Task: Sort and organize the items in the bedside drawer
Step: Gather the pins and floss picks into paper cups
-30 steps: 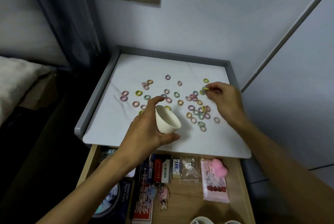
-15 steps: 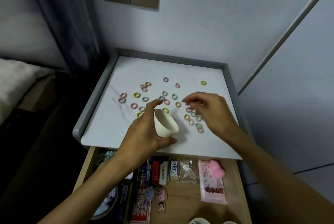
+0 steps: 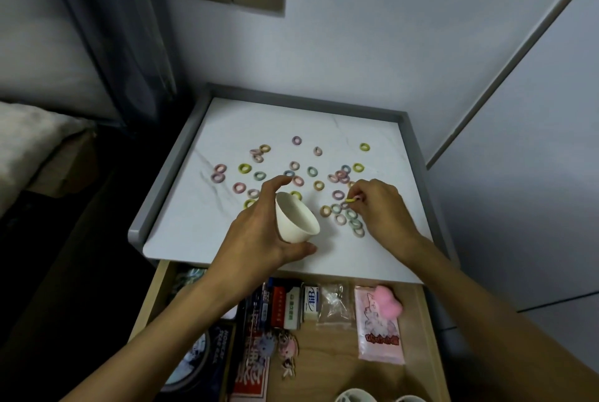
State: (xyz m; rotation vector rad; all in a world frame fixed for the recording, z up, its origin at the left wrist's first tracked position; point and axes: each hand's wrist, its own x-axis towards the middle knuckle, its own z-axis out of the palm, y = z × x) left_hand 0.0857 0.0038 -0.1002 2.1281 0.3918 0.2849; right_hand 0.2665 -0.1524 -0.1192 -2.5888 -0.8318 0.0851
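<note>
A white cup is gripped by the left hand; a yellow ring is pinched by the right hand; drawer labels are illegible.

Cup in left hand, left of right hand; rings scattered behind both hands; open drawer before them.
</note>
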